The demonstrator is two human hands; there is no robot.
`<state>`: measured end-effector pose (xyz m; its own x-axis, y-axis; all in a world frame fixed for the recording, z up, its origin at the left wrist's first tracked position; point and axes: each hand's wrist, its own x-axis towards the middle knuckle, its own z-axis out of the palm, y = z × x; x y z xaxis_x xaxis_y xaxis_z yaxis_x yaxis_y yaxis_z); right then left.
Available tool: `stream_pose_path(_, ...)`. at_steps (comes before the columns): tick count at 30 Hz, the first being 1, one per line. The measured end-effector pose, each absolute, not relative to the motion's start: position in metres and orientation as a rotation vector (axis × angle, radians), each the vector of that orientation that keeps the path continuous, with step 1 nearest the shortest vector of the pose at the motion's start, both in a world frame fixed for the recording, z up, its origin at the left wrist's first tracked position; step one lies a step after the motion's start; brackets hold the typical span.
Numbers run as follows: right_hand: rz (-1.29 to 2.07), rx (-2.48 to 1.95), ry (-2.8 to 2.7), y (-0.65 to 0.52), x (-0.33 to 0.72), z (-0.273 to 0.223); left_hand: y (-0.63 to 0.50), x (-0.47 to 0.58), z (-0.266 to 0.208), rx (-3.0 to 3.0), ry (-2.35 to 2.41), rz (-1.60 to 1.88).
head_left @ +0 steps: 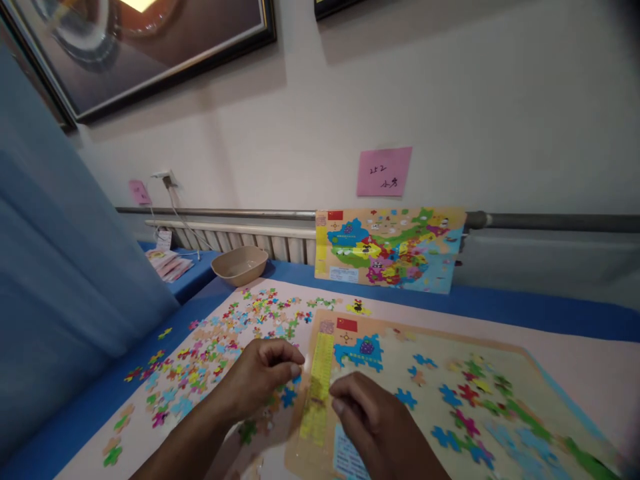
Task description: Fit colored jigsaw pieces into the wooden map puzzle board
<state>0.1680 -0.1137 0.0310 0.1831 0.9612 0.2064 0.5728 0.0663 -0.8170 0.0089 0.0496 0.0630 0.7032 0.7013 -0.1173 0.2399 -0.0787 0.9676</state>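
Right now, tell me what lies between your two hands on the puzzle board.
In the head view, the yellow legend strip of the puzzle board lies between left hand and right hand.

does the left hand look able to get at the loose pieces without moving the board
Probably yes. The left hand hovers at the edge of the loose pieces, which lie spread left of the board, with nothing in between.

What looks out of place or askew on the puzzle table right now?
Nothing is spilled or damaged. A few loose pieces lie apart from the main scatter near the table's front-left edge. Both hands, left hand and right hand, work at the puzzle board.
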Motion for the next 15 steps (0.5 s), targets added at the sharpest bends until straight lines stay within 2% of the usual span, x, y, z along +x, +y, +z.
stream_pose_path(7,0.540,-1.559,-1.203,-0.129,0.169,0.023,0.030,0.034,0.066,1.625,0.620,0.389)
stream_pose_path(15,0.785,-1.480,-1.078,-0.129,0.167,0.012,0.015,0.036,0.052,1.717,0.616,0.312)
